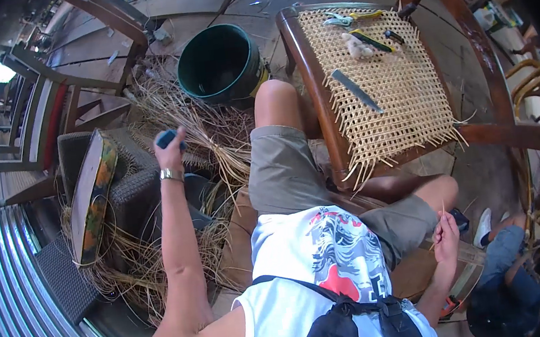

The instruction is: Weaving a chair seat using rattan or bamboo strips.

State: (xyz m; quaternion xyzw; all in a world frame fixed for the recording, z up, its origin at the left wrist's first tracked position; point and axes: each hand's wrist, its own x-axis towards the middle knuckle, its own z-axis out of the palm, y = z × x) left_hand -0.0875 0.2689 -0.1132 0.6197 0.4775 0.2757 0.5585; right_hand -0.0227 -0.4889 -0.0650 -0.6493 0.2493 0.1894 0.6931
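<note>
Strand (443, 206), thin and pale, is pinched in right hand (447, 235). Left hand (170, 156) grips dark-blue object (165, 139) near tan fibres (217, 144).

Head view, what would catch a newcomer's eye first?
Probably the woven cane seat at upper right, with a grey blade on it. Left of it, a dark green bucket stands beside tangled strands. The left hand, at left, holds a small dark-blue object; the right hand, at lower right, pinches a thin strand.
</note>
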